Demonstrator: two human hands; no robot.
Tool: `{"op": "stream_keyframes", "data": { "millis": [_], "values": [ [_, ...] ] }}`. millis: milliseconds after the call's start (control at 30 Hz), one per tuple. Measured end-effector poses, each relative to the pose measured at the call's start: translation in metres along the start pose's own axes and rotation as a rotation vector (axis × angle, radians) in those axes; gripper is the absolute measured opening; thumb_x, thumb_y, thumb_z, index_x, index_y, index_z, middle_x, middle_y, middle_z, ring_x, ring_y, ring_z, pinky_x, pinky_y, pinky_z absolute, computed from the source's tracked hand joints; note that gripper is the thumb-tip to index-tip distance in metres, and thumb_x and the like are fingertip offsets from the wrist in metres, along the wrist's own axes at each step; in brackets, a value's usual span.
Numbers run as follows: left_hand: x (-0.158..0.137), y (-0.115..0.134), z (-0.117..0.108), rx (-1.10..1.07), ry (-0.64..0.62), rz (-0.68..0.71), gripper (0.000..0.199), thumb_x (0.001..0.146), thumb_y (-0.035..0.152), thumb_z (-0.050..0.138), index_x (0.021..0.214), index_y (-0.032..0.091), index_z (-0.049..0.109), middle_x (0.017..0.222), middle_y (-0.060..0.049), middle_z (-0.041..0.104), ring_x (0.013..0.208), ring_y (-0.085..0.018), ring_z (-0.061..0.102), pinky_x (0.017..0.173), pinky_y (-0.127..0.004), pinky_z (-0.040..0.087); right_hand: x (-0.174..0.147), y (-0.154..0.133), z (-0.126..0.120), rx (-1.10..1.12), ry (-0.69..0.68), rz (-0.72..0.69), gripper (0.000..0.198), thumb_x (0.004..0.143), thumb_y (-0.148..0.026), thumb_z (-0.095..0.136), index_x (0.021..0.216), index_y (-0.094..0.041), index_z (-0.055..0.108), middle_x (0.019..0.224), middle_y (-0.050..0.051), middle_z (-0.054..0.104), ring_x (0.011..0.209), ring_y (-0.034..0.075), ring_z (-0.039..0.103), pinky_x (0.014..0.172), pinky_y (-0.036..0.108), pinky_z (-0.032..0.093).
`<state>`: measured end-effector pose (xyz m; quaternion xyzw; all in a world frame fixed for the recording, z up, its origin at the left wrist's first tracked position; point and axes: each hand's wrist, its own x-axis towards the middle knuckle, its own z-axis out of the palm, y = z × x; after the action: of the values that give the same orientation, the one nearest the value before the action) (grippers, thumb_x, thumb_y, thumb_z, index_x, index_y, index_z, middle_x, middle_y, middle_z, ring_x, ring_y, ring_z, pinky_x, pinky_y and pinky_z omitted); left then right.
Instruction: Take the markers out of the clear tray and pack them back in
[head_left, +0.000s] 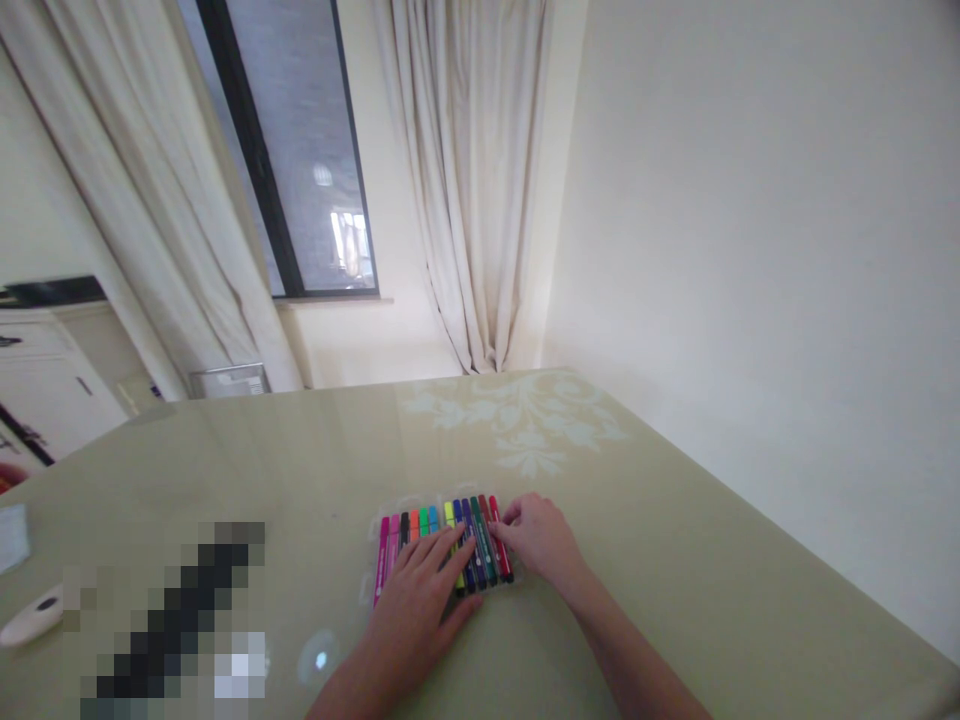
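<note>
A clear plastic case [373, 528] lies open on the table, holding a row of colored markers in two groups. My left hand [429, 580] rests across the middle of the row with its fingers extended, covering parts of several markers. At the right end of the row, my right hand [541, 535] has its thumb and fingertips closed at the red marker [504, 555], which still lies beside the others. A magenta marker [382, 550] shows at the left end. The yellow marker [449, 512] sits near my left fingertips.
The pale green table [690, 560] has a white floral pattern at its far side and meets a white wall on the right. At left lie a white oval object [34, 618] and a pixelated dark area. Curtains [480, 180] and a window [300, 150] stand behind.
</note>
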<state>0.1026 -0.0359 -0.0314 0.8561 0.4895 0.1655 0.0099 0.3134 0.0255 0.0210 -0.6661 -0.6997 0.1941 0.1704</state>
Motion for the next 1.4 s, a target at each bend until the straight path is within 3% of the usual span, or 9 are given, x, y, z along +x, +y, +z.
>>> {"op": "stream_keyframes", "data": {
  "millis": [167,300,467,900,1400],
  "values": [
    [0.000,-0.001,0.001,-0.002,0.006,0.002,0.057,0.098,0.052,0.055,0.152,0.035,0.044,0.157,-0.002,0.050,0.140,-0.029,0.049,0.115,-0.053,0.043,0.000,0.000,0.001,0.000,0.013,0.012,0.017,0.081,-0.031,0.069,0.079,-0.022,0.083,0.078,0.008,0.079,0.075,0.021,0.072,0.063,0.026,0.042],
    [0.000,-0.001,0.002,0.000,0.012,0.001,0.057,0.099,0.051,0.055,0.152,0.035,0.043,0.157,-0.002,0.049,0.140,-0.029,0.049,0.115,-0.053,0.042,-0.001,0.000,-0.003,-0.014,-0.018,0.036,0.022,0.077,-0.040,0.075,0.068,-0.021,0.079,0.069,0.005,0.075,0.067,0.019,0.068,0.056,0.026,0.037],
    [-0.001,-0.001,0.002,0.003,0.010,0.000,0.058,0.098,0.051,0.056,0.152,0.035,0.044,0.157,-0.003,0.049,0.140,-0.029,0.049,0.115,-0.053,0.042,-0.001,0.000,-0.001,-0.017,-0.039,0.019,0.026,0.080,-0.036,0.069,0.061,-0.019,0.075,0.060,0.004,0.070,0.058,0.016,0.063,0.053,0.026,0.033],
    [0.001,0.001,0.001,0.001,0.010,-0.001,0.056,0.098,0.050,0.056,0.152,0.034,0.045,0.157,-0.003,0.050,0.140,-0.029,0.049,0.115,-0.053,0.041,-0.006,-0.010,0.004,-0.079,0.045,-0.021,0.021,0.086,-0.034,0.064,0.082,-0.020,0.080,0.086,0.009,0.080,0.082,0.024,0.073,0.070,0.028,0.046],
    [-0.001,0.000,0.003,0.006,0.039,0.011,0.055,0.099,0.050,0.055,0.151,0.033,0.047,0.155,-0.004,0.051,0.139,-0.029,0.049,0.114,-0.051,0.042,-0.005,-0.001,0.012,-0.112,0.082,-0.077,0.011,0.094,-0.030,0.058,0.095,-0.023,0.067,0.086,0.004,0.075,0.079,0.019,0.070,0.063,0.026,0.037]
  ]
}}
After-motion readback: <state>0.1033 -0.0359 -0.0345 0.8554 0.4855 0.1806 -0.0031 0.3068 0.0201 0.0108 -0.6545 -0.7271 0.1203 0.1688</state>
